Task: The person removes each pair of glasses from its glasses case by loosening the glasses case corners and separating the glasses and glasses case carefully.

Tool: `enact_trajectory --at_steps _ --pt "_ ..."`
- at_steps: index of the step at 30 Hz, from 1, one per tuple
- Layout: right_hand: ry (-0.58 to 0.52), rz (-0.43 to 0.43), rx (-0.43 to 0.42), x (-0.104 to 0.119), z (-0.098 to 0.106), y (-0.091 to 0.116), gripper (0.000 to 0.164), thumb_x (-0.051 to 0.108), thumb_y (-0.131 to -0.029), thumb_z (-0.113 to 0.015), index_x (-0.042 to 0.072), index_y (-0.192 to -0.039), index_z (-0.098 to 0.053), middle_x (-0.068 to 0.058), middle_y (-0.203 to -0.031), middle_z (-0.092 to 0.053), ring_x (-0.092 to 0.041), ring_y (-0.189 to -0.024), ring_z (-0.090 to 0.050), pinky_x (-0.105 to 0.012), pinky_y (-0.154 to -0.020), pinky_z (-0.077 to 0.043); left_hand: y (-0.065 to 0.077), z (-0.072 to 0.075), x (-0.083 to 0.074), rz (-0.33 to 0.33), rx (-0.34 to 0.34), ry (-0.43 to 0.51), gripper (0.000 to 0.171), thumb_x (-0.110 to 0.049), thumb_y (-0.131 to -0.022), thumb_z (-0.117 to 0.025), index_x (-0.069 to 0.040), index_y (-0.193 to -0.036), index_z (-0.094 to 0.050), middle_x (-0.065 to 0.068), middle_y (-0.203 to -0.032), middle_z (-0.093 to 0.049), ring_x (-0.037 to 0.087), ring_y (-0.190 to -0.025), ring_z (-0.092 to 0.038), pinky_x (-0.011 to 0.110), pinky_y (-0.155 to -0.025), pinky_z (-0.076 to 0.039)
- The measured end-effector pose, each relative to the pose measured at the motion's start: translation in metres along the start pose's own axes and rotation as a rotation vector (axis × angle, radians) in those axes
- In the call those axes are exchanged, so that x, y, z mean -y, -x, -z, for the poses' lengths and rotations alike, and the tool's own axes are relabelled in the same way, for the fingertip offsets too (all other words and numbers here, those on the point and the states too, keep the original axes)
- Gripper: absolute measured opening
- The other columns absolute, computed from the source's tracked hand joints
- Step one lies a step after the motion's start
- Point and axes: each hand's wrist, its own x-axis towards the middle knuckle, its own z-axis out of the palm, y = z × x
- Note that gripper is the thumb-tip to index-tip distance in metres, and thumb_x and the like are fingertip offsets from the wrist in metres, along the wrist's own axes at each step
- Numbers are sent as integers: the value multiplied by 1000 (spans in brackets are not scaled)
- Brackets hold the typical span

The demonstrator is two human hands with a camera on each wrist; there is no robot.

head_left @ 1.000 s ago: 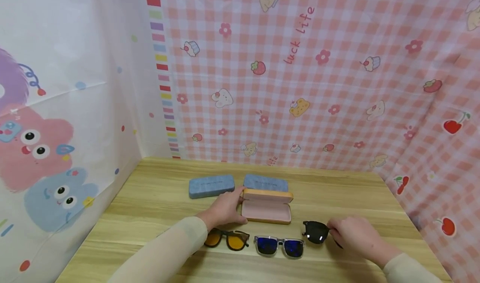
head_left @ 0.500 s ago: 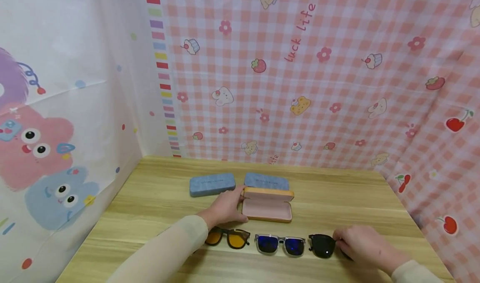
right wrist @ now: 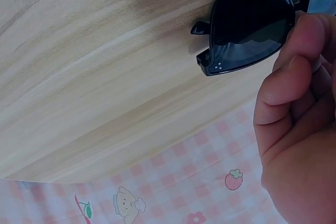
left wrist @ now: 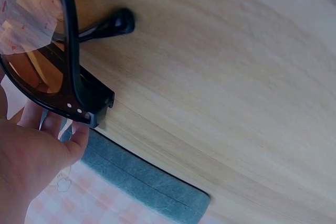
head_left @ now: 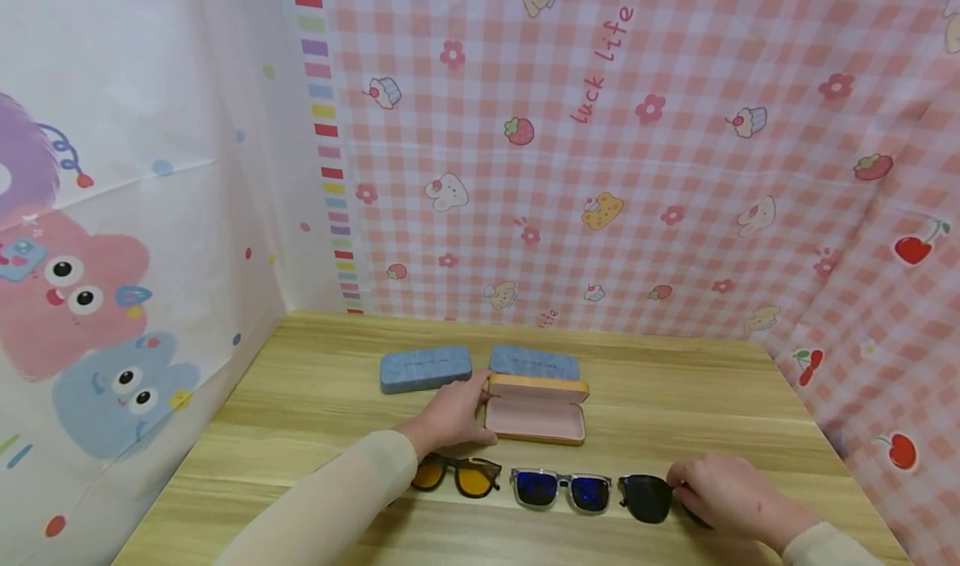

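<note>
My left hand (head_left: pixel 448 416) grips the left end of an open glasses case (head_left: pixel 536 421), orange outside and pink inside. With thumb and fingers my right hand (head_left: pixel 723 489) pinches a pair of black sunglasses (head_left: pixel 647 498) near the bridge, low at the table's right; the hand hides part of the far lens. Left of it lie clear-framed sunglasses (head_left: pixel 562 491) with blue lenses. Dark-framed glasses with orange lenses (head_left: pixel 476 477) lie below my left wrist, partly covered by the sleeve. The right wrist view shows the black sunglasses (right wrist: pixel 252 27) close up, fingertips against the frame.
Two closed blue glasses cases stand at the back: a left one (head_left: pixel 426 369) and a right one (head_left: pixel 536 361), partly behind the open case. The wooden table (head_left: pixel 675 383) meets a pink checked cloth (head_left: pixel 555 174) behind and a white printed cloth (head_left: pixel 187 241) at left.
My right hand has moved the black sunglasses right and down, level with the other two pairs, and they now look almost still. My left hand stays on the open case.
</note>
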Motion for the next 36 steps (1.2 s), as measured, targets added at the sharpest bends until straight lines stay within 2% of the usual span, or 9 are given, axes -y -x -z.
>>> enact_trajectory --at_steps 5,9,17,23,28,32,36 --pt "-10 -18 3 0 1 -1 8 16 -91 -83 21 -95 -78 13 -86 -76 3 -73 -63 -30 -61 -54 0 1 0 2 2 -4 104 -34 -81 -97 -10 -162 -37 11 -138 -74 31 -124 -71 48 -106 -58" --pt "-67 -60 32 0 6 -3 11 20 -93 -82 16 -103 -78 9 -89 -79 1 -76 -68 -29 -62 -55 -1 0 0 12 0 -1 105 -33 -80 -97 -10 -163 -36 11 -139 -74 31 -126 -70 49 -108 -57" --pt "-139 -92 26 5 29 -14 21 27 -98 -78 12 -114 -77 19 -70 -61 6 -58 -47 -22 -52 -40 -1 0 1 18 -9 7 106 -34 -79 -97 -11 -163 -37 11 -138 -74 31 -127 -70 48 -109 -56" --pt "-156 -70 -33 11 49 -31 27 29 -100 -76 9 -119 -75 19 -68 -58 6 -56 -46 -20 -52 -41 -1 1 2 16 -12 10 105 -35 -79 -97 -11 -163 -37 11 -138 -74 31 -127 -70 48 -108 -57" --pt "-126 -125 -58 17 56 -49 31 35 -101 -74 12 -122 -75 18 -70 -58 4 -56 -47 -21 -54 -42 0 1 1 22 -4 20 105 -35 -80 -97 -12 -163 -37 11 -139 -73 31 -127 -69 48 -109 -56" --pt "-125 -184 -59 20 57 -66 36 38 -103 -72 10 -126 -74 14 -75 -63 0 -60 -52 -24 -58 -46 0 1 1 32 4 25 105 -35 -80 -97 -12 -163 -37 10 -139 -73 31 -128 -69 48 -109 -56" --pt "-130 -216 -93 23 56 -84 41 41 -104 -70 9 -129 -73 11 -81 -67 -2 -65 -55 -27 -61 -48 0 -1 0 37 8 17 105 -35 -81 -96 -11 -163 -37 10 -138 -74 31 -127 -70 48 -109 -56"
